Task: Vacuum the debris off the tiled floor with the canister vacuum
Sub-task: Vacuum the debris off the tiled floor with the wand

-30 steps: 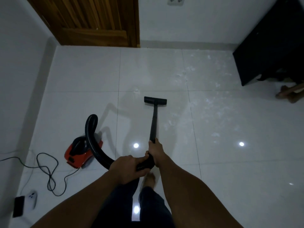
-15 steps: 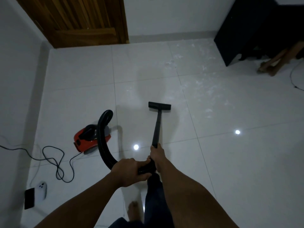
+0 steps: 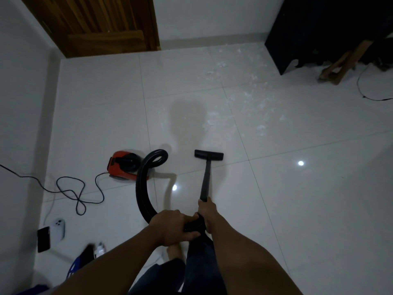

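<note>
A red and black canister vacuum [image 3: 122, 165] sits on the white tiled floor [image 3: 297, 199] to the left. Its black hose [image 3: 143, 188] loops up and curves down to my hands. My left hand [image 3: 170, 226] grips the hose end at the handle. My right hand [image 3: 207, 213] holds the black wand [image 3: 206, 179] just above it. The flat black floor nozzle [image 3: 208, 155] rests on the tile ahead of me. White scattered debris [image 3: 251, 99] lies beyond the nozzle, toward the far right, clear of it.
The vacuum's black power cord [image 3: 72, 192] snakes along the left wall. A phone [image 3: 43, 239] and a white controller [image 3: 57, 227] lie at the lower left. A wooden door [image 3: 100, 24] is at the back left, dark furniture [image 3: 319, 28] at the back right.
I have stepped back: the nozzle has come away from the debris toward me, and the canister and hose have shifted. Both hands keep the same hold.
</note>
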Available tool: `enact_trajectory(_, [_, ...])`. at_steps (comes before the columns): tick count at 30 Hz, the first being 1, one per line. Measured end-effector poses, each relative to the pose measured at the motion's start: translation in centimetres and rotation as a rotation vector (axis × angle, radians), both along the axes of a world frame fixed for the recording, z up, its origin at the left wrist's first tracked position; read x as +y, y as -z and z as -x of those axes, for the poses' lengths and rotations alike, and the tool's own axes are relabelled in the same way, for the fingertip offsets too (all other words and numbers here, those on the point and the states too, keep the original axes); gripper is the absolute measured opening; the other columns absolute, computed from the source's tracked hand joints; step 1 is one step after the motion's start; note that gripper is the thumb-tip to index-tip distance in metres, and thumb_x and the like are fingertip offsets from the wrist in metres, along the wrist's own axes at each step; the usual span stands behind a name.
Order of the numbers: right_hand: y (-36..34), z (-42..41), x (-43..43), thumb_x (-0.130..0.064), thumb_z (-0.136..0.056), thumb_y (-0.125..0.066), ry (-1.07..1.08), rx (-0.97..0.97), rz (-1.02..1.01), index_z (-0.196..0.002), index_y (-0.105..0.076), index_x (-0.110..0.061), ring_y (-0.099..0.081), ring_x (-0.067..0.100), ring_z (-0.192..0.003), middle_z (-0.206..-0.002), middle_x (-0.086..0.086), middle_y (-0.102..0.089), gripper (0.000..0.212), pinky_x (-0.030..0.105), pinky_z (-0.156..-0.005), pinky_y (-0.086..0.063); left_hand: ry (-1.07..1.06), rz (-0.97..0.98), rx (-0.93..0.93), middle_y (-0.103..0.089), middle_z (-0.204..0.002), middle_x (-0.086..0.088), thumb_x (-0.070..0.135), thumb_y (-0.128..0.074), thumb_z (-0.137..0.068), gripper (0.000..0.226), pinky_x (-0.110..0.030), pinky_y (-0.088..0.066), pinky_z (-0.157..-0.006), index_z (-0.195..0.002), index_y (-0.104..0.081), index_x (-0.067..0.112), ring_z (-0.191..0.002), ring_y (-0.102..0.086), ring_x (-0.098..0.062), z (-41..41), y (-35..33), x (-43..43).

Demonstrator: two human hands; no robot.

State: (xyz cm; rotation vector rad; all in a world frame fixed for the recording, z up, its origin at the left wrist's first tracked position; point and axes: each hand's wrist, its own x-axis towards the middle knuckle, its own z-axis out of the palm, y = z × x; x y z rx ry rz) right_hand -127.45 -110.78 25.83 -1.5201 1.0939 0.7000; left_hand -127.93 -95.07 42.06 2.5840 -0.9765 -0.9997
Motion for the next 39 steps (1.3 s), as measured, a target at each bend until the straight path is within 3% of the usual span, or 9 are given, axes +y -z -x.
enact_trajectory(2, [-5.1, -0.1, -0.5, -0.031, -0.097, -0.050, 0.035, 0.000, -0.046, -0.139, -0.049, -0.020, -0.067, 0.030, -0.088, -0.111, 0.014, -0.063, 0.043, 0.044, -0.082, -0.062, 0.001, -0.003, -0.006, -0.070, -0.086, 0.002, 0.080, -0.029, -0.086, 0.069, -0.035, -0.054, -0.068, -0.143, -0.040, 0.043, -0.074, -0.066, -0.014, 0.2, 0.1, -0.8])
enact_trajectory(5, [-6.7, -0.9, -1.9, -0.023, -0.104, -0.044, 0.026, 0.002, -0.085, -0.139, -0.048, -0.019, -0.059, 0.023, -0.068, -0.096, 0.016, -0.061, 0.035, 0.032, -0.058, -0.055, -0.005, -0.008, 0.002, -0.071, -0.088, 0.000, 0.077, -0.032, -0.088, 0.066, -0.036, -0.055, -0.070, -0.143, -0.040, 0.041, -0.076, -0.066, -0.015, -0.6, 0.0, -2.0])
enact_trajectory(7, [-6.6, -2.0, -3.0, -0.022, -0.104, -0.043, 0.018, 0.001, -0.091, -0.140, -0.047, -0.018, -0.057, 0.022, -0.067, -0.093, 0.015, -0.060, 0.036, 0.031, -0.057, -0.053, -0.017, -0.012, 0.016, -0.071, -0.088, 0.000, 0.076, -0.034, -0.090, 0.064, -0.037, -0.055, -0.071, -0.143, -0.041, 0.041, -0.076, -0.066, -0.016, -1.5, 0.0, -3.1])
enact_trajectory(11, [-5.7, -4.9, -5.6, -0.026, -0.103, -0.044, -0.005, 0.004, -0.106, -0.145, -0.046, -0.022, -0.060, 0.024, -0.075, -0.091, 0.010, -0.060, 0.042, 0.039, -0.074, -0.058, -0.044, -0.001, 0.028, -0.069, -0.086, 0.001, 0.076, -0.035, -0.089, 0.061, -0.039, -0.056, -0.072, -0.137, -0.046, 0.039, -0.074, -0.065, -0.015, -4.0, 0.5, -6.0])
enact_trajectory(16, [-5.8, -10.0, -9.5, -0.020, -0.106, -0.043, -0.045, -0.001, -0.106, -0.147, -0.042, -0.018, -0.055, 0.020, -0.061, -0.085, 0.010, -0.056, 0.042, 0.030, -0.053, -0.050, -0.093, 0.004, 0.039, -0.070, -0.086, 0.002, 0.074, -0.036, -0.088, 0.059, -0.039, -0.056, -0.071, -0.130, -0.051, 0.036, -0.072, -0.065, -0.014, -8.3, 1.1, -9.9])
enact_trajectory(20, [-5.7, -14.8, -12.6, -0.019, -0.106, -0.044, -0.084, -0.014, -0.097, -0.148, -0.041, -0.016, -0.053, 0.017, -0.054, -0.082, 0.011, -0.056, 0.042, 0.027, -0.047, -0.049, -0.145, -0.011, 0.047, -0.069, -0.083, 0.003, 0.079, -0.031, -0.083, 0.068, -0.038, -0.057, -0.071, -0.134, -0.048, 0.037, -0.069, -0.064, -0.012, -12.4, 1.5, -13.1])
enact_trajectory(26, [-5.6, -21.4, -15.3, -0.019, -0.106, -0.045, -0.128, -0.004, -0.099, -0.148, -0.041, -0.016, -0.053, 0.018, -0.056, -0.082, 0.012, -0.057, 0.042, 0.028, -0.049, -0.050, -0.254, -0.002, 0.036, -0.069, -0.086, 0.003, 0.075, -0.036, -0.089, 0.064, -0.036, -0.057, -0.072, -0.143, -0.039, 0.041, -0.072, -0.066, -0.014, -17.5, 1.4, -16.2])
enact_trajectory(30, [-5.3, -24.3, -15.8, -0.019, -0.105, -0.045, -0.123, -0.002, -0.107, -0.149, -0.040, -0.018, -0.055, 0.019, -0.057, -0.085, 0.013, -0.059, 0.044, 0.031, -0.055, -0.051, -0.299, 0.017, 0.039, -0.069, -0.085, 0.004, 0.079, -0.033, -0.087, 0.063, -0.036, -0.057, -0.072, -0.138, -0.042, 0.043, -0.071, -0.066, -0.014, -19.9, 1.1, -17.1])
enact_trajectory(39, [-5.1, -30.2, -16.7, -0.023, -0.103, -0.046, -0.150, -0.036, -0.071, -0.150, -0.040, -0.020, -0.061, 0.024, -0.076, -0.100, 0.014, -0.064, 0.048, 0.042, -0.081, -0.059, -0.316, 0.032, 0.037, -0.070, -0.089, 0.003, 0.072, -0.039, -0.090, 0.055, -0.035, -0.056, -0.075, -0.136, -0.043, 0.044, -0.077, -0.067, -0.015, -25.8, 0.1, -18.4])
